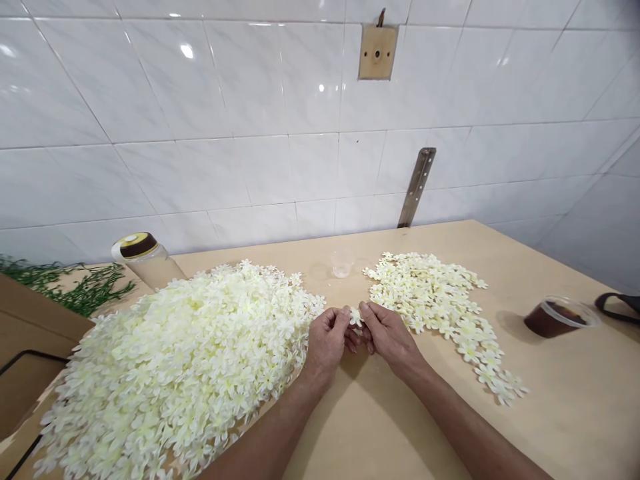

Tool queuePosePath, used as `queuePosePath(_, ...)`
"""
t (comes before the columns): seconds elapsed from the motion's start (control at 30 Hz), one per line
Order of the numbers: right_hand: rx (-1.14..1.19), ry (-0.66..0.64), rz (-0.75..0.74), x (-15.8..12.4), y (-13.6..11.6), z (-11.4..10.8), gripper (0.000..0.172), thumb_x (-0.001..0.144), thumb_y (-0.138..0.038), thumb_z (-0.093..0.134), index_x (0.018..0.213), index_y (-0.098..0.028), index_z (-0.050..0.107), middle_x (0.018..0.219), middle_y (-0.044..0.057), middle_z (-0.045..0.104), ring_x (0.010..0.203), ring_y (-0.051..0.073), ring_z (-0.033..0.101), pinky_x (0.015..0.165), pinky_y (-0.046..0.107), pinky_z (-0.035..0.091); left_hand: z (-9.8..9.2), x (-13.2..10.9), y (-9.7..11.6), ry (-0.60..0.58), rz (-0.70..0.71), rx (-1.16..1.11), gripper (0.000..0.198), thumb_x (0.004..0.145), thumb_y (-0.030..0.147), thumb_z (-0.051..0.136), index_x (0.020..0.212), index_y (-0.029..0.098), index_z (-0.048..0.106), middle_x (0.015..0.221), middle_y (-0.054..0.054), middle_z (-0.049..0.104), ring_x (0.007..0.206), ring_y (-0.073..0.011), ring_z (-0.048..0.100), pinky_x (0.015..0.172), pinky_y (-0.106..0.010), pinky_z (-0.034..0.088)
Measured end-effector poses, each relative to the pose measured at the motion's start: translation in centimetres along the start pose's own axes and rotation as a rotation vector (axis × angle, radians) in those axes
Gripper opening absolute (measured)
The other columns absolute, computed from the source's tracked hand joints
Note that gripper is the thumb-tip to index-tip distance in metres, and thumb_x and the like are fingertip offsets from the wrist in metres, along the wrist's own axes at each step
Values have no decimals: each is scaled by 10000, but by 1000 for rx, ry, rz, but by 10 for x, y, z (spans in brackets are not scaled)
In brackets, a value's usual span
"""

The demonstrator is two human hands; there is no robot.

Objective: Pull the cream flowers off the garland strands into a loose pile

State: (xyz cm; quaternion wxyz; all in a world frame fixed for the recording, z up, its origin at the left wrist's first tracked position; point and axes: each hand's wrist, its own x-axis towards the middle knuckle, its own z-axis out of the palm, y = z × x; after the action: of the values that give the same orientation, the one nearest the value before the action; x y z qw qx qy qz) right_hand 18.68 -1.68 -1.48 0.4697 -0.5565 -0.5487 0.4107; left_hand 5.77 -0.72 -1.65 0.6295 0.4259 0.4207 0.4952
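Note:
Between the fingertips of both hands is a small white artificial flower (355, 317), partly covered by the fingers. My left hand (327, 337) pinches its left side, and my right hand (386, 332) pinches its right side, close together above the table. A big heap of pale yellow-white artificial flowers (195, 353) lies on the left, reaching up to my left wrist. To the right, just past my right hand, a smaller, flatter spread of the same flowers (430, 290) trails toward the front right.
The wooden table (565, 413) meets a tiled wall. Behind my hands stands a small clear cup (342, 263). A cup of dark liquid (555, 319) and a black strap (620, 307) lie right. Left are a bottle (153, 263), green sprigs (85, 290) and a cardboard box (30, 347).

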Motion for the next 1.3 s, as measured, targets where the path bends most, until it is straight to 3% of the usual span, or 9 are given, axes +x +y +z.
queuePosePath(0.33, -129, 61, 39, 1, -1, -2, 480, 879, -616, 469, 617, -218, 523, 414, -34, 446, 378, 146, 445, 434, 273, 350, -3, 2, -4, 49, 101, 73, 273, 780, 399, 690, 854, 138, 655, 549, 5, 621, 433, -106, 544, 476, -228, 468)
queuePosePath(0.57, -199, 83, -28, 2, -1, -4, 496, 896, -597, 457, 585, -212, 455, 434, -38, 432, 400, 130, 435, 436, 258, 332, -4, 4, -7, 66, 106, 90, 258, 794, 388, 674, 818, 133, 641, 543, 5, 615, 427, -97, 536, 470, -216, 462)
queuePosePath(0.87, 29, 184, 3, 4, -9, -12, 442, 845, -614, 548, 687, -202, 538, 463, -62, 423, 385, 102, 424, 409, 223, 360, -4, 5, -8, 138, 120, 69, 284, 793, 429, 654, 788, 155, 576, 533, 8, 618, 424, -105, 535, 455, -213, 458)
queuePosePath(1.3, 282, 74, 25, 11, -1, -12, 418, 811, -576, 637, 723, -168, 603, 467, -69, 423, 374, 61, 367, 381, 193, 316, -8, 9, -11, 230, 162, 3, 287, 804, 448, 630, 830, 180, 528, 524, 27, 600, 442, -121, 549, 423, -212, 449)
